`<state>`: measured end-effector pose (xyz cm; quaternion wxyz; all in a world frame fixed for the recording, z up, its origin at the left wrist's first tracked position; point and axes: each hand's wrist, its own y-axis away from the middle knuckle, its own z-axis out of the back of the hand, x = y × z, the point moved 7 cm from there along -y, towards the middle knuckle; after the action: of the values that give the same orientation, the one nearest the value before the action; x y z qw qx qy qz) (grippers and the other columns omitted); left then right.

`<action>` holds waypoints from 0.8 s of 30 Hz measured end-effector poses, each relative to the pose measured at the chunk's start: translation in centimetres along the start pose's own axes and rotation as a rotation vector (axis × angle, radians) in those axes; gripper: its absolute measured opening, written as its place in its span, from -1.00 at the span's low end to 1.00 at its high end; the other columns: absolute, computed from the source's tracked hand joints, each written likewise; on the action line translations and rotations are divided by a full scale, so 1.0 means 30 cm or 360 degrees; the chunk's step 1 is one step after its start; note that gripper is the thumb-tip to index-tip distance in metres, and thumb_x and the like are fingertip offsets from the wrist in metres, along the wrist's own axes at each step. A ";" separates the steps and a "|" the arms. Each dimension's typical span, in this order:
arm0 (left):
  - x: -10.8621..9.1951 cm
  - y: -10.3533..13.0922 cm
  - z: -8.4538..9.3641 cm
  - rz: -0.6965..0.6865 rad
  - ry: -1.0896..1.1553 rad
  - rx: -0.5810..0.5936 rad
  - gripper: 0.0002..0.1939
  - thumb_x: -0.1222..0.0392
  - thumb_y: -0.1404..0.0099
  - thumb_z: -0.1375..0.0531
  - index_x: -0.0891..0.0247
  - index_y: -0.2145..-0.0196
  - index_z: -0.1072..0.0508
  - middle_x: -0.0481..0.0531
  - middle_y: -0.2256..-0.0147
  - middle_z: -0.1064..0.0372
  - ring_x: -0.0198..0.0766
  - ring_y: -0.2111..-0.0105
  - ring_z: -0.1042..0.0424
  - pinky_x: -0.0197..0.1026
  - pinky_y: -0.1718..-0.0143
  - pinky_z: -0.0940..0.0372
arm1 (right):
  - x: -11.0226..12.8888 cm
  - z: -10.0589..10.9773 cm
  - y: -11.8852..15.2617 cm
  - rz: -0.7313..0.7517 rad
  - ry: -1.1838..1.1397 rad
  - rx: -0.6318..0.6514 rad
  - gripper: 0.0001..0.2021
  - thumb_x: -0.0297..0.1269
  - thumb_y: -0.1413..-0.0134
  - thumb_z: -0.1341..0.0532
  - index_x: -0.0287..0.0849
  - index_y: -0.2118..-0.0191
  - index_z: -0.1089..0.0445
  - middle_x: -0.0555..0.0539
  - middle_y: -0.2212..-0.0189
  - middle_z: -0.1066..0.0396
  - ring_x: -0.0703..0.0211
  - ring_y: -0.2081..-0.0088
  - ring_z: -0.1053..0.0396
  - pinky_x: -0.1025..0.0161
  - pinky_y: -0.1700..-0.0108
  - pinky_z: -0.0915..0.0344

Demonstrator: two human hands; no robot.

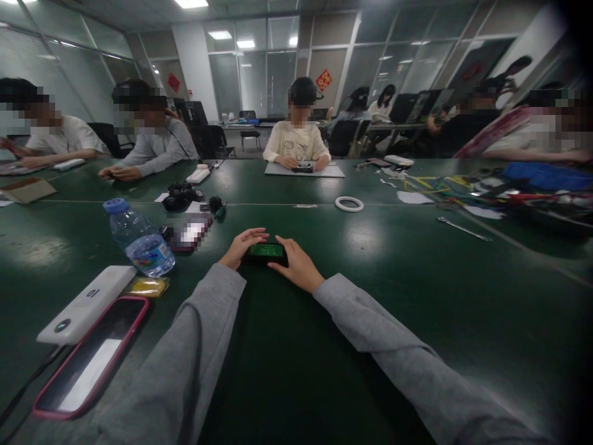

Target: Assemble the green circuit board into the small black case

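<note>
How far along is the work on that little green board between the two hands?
What looks done: the green board sits within a dark casing. In hand: the left hand and right hand hold the casing by its two ends, low over the table. What is left: hard to say. The board's face shows uncovered, so something may remain, but its finer details are too small to judge.

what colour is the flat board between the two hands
The board is green, in a black surround; it shows in the head view, the only one.

Both hands [269,256] slightly cupped, palms inward
</note>
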<state>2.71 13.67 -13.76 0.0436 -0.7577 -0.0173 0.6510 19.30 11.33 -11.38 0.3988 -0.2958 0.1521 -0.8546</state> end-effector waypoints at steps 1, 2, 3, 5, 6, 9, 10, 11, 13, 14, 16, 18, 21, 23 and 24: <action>0.001 -0.001 0.001 0.0006 0.0016 0.0001 -0.53 0.12 -0.08 -0.29 0.30 0.04 -0.43 0.18 0.08 -0.44 -0.15 0.11 -0.42 -0.03 -0.02 -0.22 | -0.001 -0.003 0.000 -0.0003 0.0006 0.0027 -0.35 -0.06 -0.08 -0.24 -0.20 -0.20 -0.03 -0.23 0.00 -0.22 -0.06 -0.03 -0.24 -0.07 -0.04 -0.29; 0.002 -0.001 0.002 0.0010 0.0036 -0.0004 -0.53 0.13 -0.08 -0.29 0.30 0.04 -0.43 0.18 0.08 -0.44 -0.15 0.11 -0.42 -0.03 -0.02 -0.22 | 0.000 -0.003 0.001 -0.0004 0.0007 0.0044 -0.37 -0.08 -0.07 -0.26 -0.20 -0.18 -0.06 -0.22 0.02 -0.23 -0.06 -0.02 -0.25 -0.07 -0.03 -0.30; 0.004 -0.003 0.004 0.0015 0.0061 -0.0017 -0.54 0.14 -0.08 -0.29 0.30 0.05 -0.43 0.18 0.09 -0.44 -0.16 0.13 -0.43 -0.03 -0.01 -0.23 | 0.003 -0.001 0.001 -0.0004 0.0006 0.0049 -0.40 -0.11 -0.06 -0.27 -0.19 -0.15 -0.09 -0.21 0.03 -0.24 -0.05 0.00 -0.26 -0.06 -0.03 -0.30; 0.006 -0.004 0.005 0.0021 0.0106 -0.0038 -0.55 0.13 -0.09 -0.29 0.30 0.06 -0.43 0.17 0.09 -0.44 -0.17 0.13 -0.42 -0.05 0.00 -0.24 | 0.010 0.011 0.002 -0.0005 0.0008 0.0025 -0.45 -0.17 -0.06 -0.28 -0.18 -0.12 -0.11 -0.19 0.04 -0.24 -0.03 0.01 -0.26 -0.04 -0.02 -0.31; 0.008 -0.004 0.005 0.0033 0.0125 -0.0052 -0.56 0.12 -0.09 -0.29 0.30 0.06 -0.44 0.17 0.09 -0.44 -0.16 0.12 -0.42 -0.06 0.01 -0.25 | 0.015 0.019 0.003 -0.0008 0.0016 0.0005 -0.47 -0.19 -0.06 -0.27 -0.17 -0.11 -0.11 -0.19 0.05 -0.23 -0.03 0.01 -0.26 -0.04 -0.01 -0.32; 0.004 0.001 0.001 0.0052 0.0156 -0.0068 -0.55 0.07 -0.11 -0.28 0.27 0.05 -0.43 0.17 0.04 -0.41 -0.13 0.05 -0.38 -0.07 0.03 -0.26 | 0.027 0.042 0.005 -0.0025 0.0046 -0.0065 -0.52 -0.27 -0.10 -0.23 -0.14 -0.11 -0.09 -0.18 0.03 -0.20 -0.04 -0.01 -0.23 -0.04 0.00 -0.33; 0.000 0.005 -0.003 0.0051 0.0157 -0.0063 -0.54 0.05 -0.11 -0.28 0.27 0.05 -0.43 0.18 0.01 -0.39 -0.12 0.03 -0.36 -0.08 0.03 -0.26 | 0.030 0.049 0.005 -0.0028 0.0045 -0.0091 -0.54 -0.29 -0.11 -0.22 -0.13 -0.10 -0.09 -0.18 0.02 -0.20 -0.05 -0.02 -0.23 -0.04 0.00 -0.33; -0.006 0.008 -0.008 0.0047 0.0153 -0.0046 -0.53 0.05 -0.11 -0.28 0.26 0.04 -0.43 0.17 -0.02 -0.37 -0.12 0.01 -0.35 -0.09 0.02 -0.25 | 0.032 0.056 0.006 -0.0029 0.0036 -0.0123 -0.56 -0.31 -0.12 -0.20 -0.12 -0.10 -0.09 -0.18 0.01 -0.19 -0.05 -0.03 -0.22 -0.04 -0.01 -0.33; -0.018 0.017 -0.022 0.0047 0.0134 0.0023 -0.50 0.04 -0.12 -0.29 0.25 0.00 -0.41 0.17 -0.06 -0.32 -0.13 0.00 -0.34 -0.11 0.00 -0.25 | 0.032 0.069 0.006 -0.0026 -0.0006 -0.0200 -0.57 -0.34 -0.13 -0.18 -0.11 -0.10 -0.08 -0.18 0.00 -0.18 -0.05 -0.05 -0.21 -0.05 -0.04 -0.31; -0.024 0.021 -0.028 0.0049 0.0119 0.0060 -0.48 0.04 -0.11 -0.29 0.25 -0.01 -0.40 0.17 -0.06 -0.32 -0.13 0.01 -0.35 -0.12 0.00 -0.25 | 0.032 0.075 0.007 -0.0021 -0.0034 -0.0248 -0.57 -0.34 -0.13 -0.17 -0.11 -0.10 -0.07 -0.18 0.00 -0.18 -0.05 -0.05 -0.21 -0.06 -0.05 -0.29; -0.031 0.027 -0.038 0.0062 0.0085 0.0116 -0.42 0.05 -0.09 -0.31 0.26 -0.05 -0.37 0.18 -0.04 -0.33 -0.15 0.04 -0.37 -0.15 0.03 -0.26 | 0.029 0.089 0.008 -0.0004 -0.0091 -0.0354 -0.56 -0.35 -0.13 -0.17 -0.11 -0.10 -0.07 -0.18 0.00 -0.18 -0.05 -0.06 -0.21 -0.07 -0.08 -0.26; -0.029 0.030 -0.038 0.0112 0.0058 0.0124 -0.37 0.06 -0.05 -0.35 0.30 -0.06 -0.36 0.19 0.00 -0.36 -0.17 0.10 -0.41 -0.18 0.10 -0.29 | 0.028 0.099 0.010 0.0023 -0.0129 -0.0440 -0.56 -0.38 -0.11 -0.18 -0.11 -0.10 -0.07 -0.17 0.01 -0.19 -0.03 -0.06 -0.20 -0.05 -0.11 -0.24; -0.017 0.030 -0.034 0.0201 0.0064 0.0131 -0.37 0.06 -0.04 -0.36 0.35 -0.04 -0.38 0.22 0.03 -0.38 -0.21 0.19 -0.44 -0.23 0.21 -0.32 | 0.028 0.106 0.011 0.0052 -0.0156 -0.0486 -0.54 -0.42 -0.09 -0.19 -0.11 -0.09 -0.08 -0.16 0.01 -0.18 -0.01 -0.06 -0.19 -0.01 -0.12 -0.22; -0.013 0.029 -0.032 0.0224 0.0078 0.0145 -0.40 0.06 -0.05 -0.35 0.36 -0.01 -0.40 0.22 0.04 -0.38 -0.24 0.22 -0.44 -0.26 0.25 -0.32 | 0.027 0.104 0.011 0.0061 -0.0169 -0.0473 -0.54 -0.43 -0.09 -0.20 -0.11 -0.09 -0.08 -0.16 0.00 -0.18 0.00 -0.06 -0.19 0.01 -0.13 -0.22; -0.011 0.027 -0.031 0.0227 0.0080 0.0146 -0.43 0.07 -0.05 -0.35 0.37 0.00 -0.41 0.22 0.05 -0.39 -0.26 0.23 -0.44 -0.28 0.26 -0.32 | 0.026 0.103 0.010 0.0063 -0.0180 -0.0467 -0.54 -0.42 -0.08 -0.20 -0.11 -0.09 -0.09 -0.16 0.01 -0.18 0.00 -0.06 -0.19 0.00 -0.13 -0.22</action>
<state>3.55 12.78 -13.36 0.0323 -0.7702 0.0677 0.6334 21.02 10.46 -8.83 0.3760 -0.3954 0.2585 -0.7971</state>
